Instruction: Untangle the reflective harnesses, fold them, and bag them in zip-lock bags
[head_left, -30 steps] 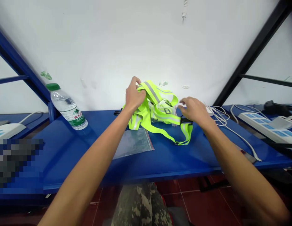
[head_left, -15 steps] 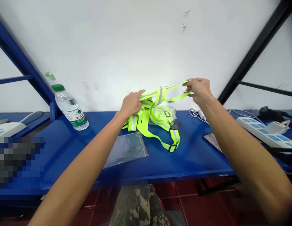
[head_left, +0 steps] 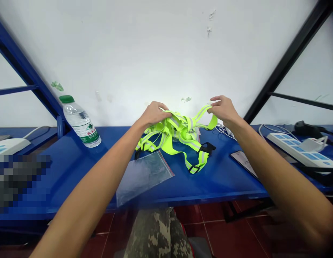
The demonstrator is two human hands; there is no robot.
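head view: left hand clenched, fingers curled over the gathered straps of a yellow-green hi-vis reflective vest; right hand grasping an upper strap between thumb and fingertips, other fingers loosely spread. vest sits near the middle of the rear edge of the blue bench, raised slightly by both hands, its lower straps resting on the bench. straps cross in several loops, so hard pulling could tighten them into a knot. black plastic buckle and black tab hang free and could catch on a loop or on the white cables just behind the right hand. clear zip bag with red edging lies toward the front edge, under the left forearm, and could be dragged aside. smartphone lies beneath the right forearm, exposed to a knock. water bottle stands upright at the rear left, well apart; power strip lies toward the right end.
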